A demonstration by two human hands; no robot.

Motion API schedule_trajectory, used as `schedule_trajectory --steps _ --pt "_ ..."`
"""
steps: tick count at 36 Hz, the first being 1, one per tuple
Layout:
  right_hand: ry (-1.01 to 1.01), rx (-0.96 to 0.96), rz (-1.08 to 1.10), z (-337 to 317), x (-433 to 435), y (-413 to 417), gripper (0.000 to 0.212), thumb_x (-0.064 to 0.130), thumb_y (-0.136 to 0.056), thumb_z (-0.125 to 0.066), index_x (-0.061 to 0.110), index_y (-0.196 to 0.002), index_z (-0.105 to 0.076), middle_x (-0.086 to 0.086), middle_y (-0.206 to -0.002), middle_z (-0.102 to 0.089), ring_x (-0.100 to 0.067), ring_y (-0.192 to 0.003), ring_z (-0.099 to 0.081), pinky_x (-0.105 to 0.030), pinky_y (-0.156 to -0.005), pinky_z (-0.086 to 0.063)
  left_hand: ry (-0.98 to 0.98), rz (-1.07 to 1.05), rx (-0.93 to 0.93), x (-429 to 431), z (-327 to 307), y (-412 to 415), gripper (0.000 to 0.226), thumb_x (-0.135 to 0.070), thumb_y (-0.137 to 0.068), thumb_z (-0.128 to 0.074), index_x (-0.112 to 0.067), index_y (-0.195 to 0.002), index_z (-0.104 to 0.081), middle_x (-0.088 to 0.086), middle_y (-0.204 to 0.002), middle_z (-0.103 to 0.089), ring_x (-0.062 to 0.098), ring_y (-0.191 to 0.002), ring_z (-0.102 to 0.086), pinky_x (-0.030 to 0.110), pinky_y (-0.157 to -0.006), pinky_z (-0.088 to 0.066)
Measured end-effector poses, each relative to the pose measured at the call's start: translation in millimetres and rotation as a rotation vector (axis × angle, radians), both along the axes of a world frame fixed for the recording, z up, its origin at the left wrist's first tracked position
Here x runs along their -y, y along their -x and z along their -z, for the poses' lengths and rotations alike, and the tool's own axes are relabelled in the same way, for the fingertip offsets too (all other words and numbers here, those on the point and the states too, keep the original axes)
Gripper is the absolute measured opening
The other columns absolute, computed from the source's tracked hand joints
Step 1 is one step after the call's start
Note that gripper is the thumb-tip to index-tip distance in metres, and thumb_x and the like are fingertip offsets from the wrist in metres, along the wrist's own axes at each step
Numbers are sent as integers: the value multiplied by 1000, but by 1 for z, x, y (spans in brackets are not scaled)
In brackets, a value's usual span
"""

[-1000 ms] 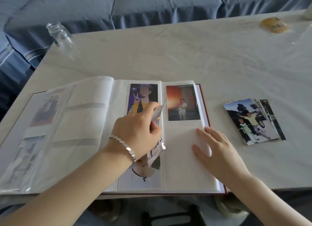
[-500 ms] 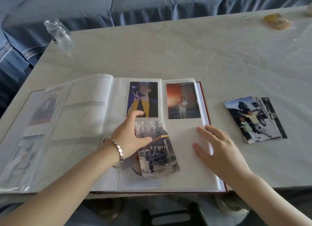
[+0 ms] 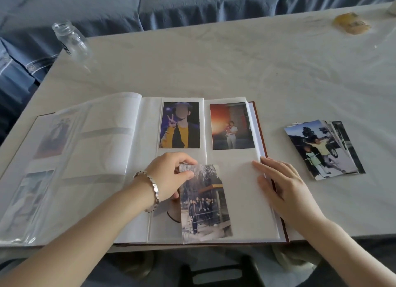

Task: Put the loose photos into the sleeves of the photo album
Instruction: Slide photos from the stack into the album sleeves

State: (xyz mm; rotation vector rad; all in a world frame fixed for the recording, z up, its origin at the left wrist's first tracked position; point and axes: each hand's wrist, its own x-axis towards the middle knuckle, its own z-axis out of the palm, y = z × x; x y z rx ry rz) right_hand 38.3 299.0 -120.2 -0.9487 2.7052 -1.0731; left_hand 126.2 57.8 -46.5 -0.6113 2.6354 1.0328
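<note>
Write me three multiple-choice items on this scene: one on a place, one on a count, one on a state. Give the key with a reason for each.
1. Where does the stack of loose photos lie?
A. On the table, right of the album
B. On the sofa
C. Inside a jar

2. How many photos fill the upper row of sleeves on the album's right-hand page?
A. One
B. Two
C. Four

3. What is the left hand doing?
A. Lying flat on the table
B. Pinching the top corner of a loose photo
C. Gripping a jar

Key:
1 A, the stack sits on bare tabletop beside the album's right edge.
2 B, the peace-sign photo and the orange-lit photo sit side by side there.
3 B, thumb and fingers close on that photo's upper left corner.
</note>
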Motion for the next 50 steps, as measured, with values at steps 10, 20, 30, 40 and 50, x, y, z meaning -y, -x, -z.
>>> schedule_trajectory --steps 10,20,30,40,50 --pt "35 -9 10 7 0 0 49 46 -89 -37 21 -125 -59 -1 -130 -54 -14 -120 -42 -42 -98 -42 30 -12 -48 -28 9 18 20 -24 -90 -60 -23 -110 -61 0 -107 -64 9 -70 -53 15 -64 -45" --pt "54 -38 5 9 0 0 48 44 -90 -38 20 -125 -59 -1 -130 -54 -10 -120 -39 -39 -98 -40 -140 -102 85 -16 3 16 28 -8 -86 -61 -26 -108 -58 -5 -76 -57 10 -55 -64 19 -55 -55" --pt "58 -37 7 11 -1 1 47 43 -89 -38 22 -125 -58 1 -130 -54 -10 -120 -40 -41 -96 -41 -315 -203 27 -23 7 18 35 6 -79 -67 -16 -106 -65 -5 -57 -53 16 -60 -67 32 -66 -59" --pt "82 -67 6 10 2 0 41 36 -90 -40 19 -121 -62 -1 -125 -59 -13 -117 -46 -37 -94 -44 -331 -266 8 -43 6 27 22 -5 -83 -67 -16 -98 -55 -5 -77 -64 8 -56 -64 17 -53 -54" --pt "73 -65 7 10 2 0 43 37 -91 -39 18 -122 -61 0 -126 -59 -16 -117 -48 -40 -95 -45 -477 -387 104 -48 1 23 33 -5 -84 -64 -12 -113 -50 9 -90 -65 15 -68 -67 33 -72 -59"
